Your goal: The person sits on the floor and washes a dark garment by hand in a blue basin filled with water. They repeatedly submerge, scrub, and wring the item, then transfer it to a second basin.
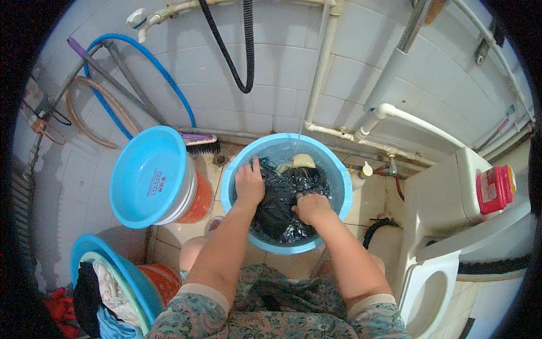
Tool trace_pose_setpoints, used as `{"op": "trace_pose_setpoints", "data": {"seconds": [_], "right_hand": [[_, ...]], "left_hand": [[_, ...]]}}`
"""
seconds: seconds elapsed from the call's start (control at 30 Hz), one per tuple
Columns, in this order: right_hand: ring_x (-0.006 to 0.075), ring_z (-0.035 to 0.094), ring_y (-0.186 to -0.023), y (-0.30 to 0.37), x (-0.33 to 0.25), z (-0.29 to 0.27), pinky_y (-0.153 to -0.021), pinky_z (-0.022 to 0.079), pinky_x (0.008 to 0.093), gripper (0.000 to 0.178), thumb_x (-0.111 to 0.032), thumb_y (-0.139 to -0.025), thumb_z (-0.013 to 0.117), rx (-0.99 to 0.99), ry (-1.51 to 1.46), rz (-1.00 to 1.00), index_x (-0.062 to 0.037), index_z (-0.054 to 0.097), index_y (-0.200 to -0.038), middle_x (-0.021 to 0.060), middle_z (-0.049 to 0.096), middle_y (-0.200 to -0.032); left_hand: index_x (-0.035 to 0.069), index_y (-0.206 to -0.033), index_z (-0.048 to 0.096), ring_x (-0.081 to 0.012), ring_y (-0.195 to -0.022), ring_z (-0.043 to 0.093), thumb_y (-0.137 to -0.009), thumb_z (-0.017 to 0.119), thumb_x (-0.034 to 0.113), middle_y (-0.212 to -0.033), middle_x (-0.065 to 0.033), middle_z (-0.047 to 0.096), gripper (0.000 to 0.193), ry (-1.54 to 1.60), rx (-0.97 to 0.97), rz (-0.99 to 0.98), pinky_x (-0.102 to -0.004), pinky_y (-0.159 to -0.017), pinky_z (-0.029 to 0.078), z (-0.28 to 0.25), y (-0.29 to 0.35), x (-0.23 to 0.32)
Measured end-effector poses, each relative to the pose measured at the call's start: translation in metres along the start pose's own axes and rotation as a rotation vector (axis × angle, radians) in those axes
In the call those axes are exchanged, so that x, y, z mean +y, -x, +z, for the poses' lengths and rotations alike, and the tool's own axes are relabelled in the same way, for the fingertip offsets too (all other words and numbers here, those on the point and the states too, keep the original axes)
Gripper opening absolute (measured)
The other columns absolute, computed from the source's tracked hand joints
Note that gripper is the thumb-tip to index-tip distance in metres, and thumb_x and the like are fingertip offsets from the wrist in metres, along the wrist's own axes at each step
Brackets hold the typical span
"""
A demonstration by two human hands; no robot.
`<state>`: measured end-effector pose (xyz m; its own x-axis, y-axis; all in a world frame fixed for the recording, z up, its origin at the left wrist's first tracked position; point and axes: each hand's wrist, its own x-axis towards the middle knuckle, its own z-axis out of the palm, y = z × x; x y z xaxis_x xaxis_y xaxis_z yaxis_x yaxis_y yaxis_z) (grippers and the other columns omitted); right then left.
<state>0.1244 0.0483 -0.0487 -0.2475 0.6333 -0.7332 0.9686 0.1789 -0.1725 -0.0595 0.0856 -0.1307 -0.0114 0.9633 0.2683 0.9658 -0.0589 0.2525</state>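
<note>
Basin (343,186) holds water (278,150) and dark cloth (276,212), left hand (249,183) and right hand (312,208) inside (grips unclear).

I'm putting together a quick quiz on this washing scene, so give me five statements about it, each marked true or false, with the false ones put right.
1. The left hand is at the dark cloth inside a blue basin. True.
2. The right hand is outside that basin. False: the right hand is inside it too, at the same cloth.
3. The toilet is on the person's left. False: the toilet is on the right.
4. A brush with black bristles shows near the wall. True.
5. The clothes at lower left are in a red bucket. False: those clothes are in a pale green basin.
</note>
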Motion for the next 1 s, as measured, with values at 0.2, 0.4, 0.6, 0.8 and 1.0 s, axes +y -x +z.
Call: {"op": "trace_pose_setpoints", "data": {"seconds": [0.2,0.4,0.6,0.8,1.0], "right_hand": [[0.0352,0.037,-0.127,0.019,-0.005,0.031,-0.100,0.038,0.0446,0.081,-0.045,-0.080,0.061,0.254,-0.002,-0.264,-0.0202,0.017,-0.144,0.0172,0.030,-0.143],[0.0366,0.041,-0.123,0.025,0.004,0.040,-0.099,0.038,0.0448,0.077,-0.047,-0.082,0.058,0.211,0.073,-0.198,-0.0165,0.021,-0.142,0.0164,0.034,-0.141],[0.0342,0.051,-0.113,0.029,-0.005,0.043,-0.092,0.043,0.0419,0.054,-0.046,-0.086,0.053,0.241,0.197,-0.122,-0.0014,0.053,-0.116,0.0154,0.052,-0.125],[0.0333,0.060,-0.098,0.091,-0.008,-0.024,-0.083,0.048,0.0446,0.036,-0.037,-0.082,0.059,0.388,0.227,-0.118,-0.0062,0.063,-0.101,0.0164,0.063,-0.099],[0.0322,0.032,-0.130,0.218,-0.064,-0.209,-0.105,0.033,0.0410,0.063,-0.008,-0.076,0.062,1.351,0.410,-0.245,0.0002,0.035,-0.132,0.0182,0.034,-0.140]], "left_hand": [[-0.001,-0.116,0.056,-0.0324,-0.097,0.061,-0.066,0.071,0.029,-0.102,-0.0210,0.063,0.060,0.600,-0.518,-0.311,-0.0412,-0.084,0.045,0.013,-0.016,-0.044],[0.000,-0.102,0.065,-0.0163,-0.085,0.059,-0.072,0.067,0.011,-0.092,-0.0091,0.066,0.033,1.148,-0.358,-0.324,-0.0286,-0.079,0.045,-0.096,0.010,0.034],[0.006,-0.108,0.064,-0.0290,-0.097,0.061,-0.077,0.066,0.024,-0.104,-0.0157,0.064,0.036,0.805,-0.431,0.111,-0.0352,-0.083,0.046,-0.125,0.037,0.023],[0.011,-0.103,0.065,-0.0346,-0.096,0.057,-0.074,0.068,0.029,-0.097,-0.0167,0.062,0.035,0.493,-0.346,0.182,-0.0410,-0.083,0.045,-0.114,0.060,0.017],[0.002,-0.102,0.064,-0.0346,-0.105,0.048,-0.073,0.070,0.029,-0.107,-0.0186,0.053,0.040,0.398,-0.311,0.155,-0.0406,-0.092,0.040,-0.081,0.059,-0.021]]}}
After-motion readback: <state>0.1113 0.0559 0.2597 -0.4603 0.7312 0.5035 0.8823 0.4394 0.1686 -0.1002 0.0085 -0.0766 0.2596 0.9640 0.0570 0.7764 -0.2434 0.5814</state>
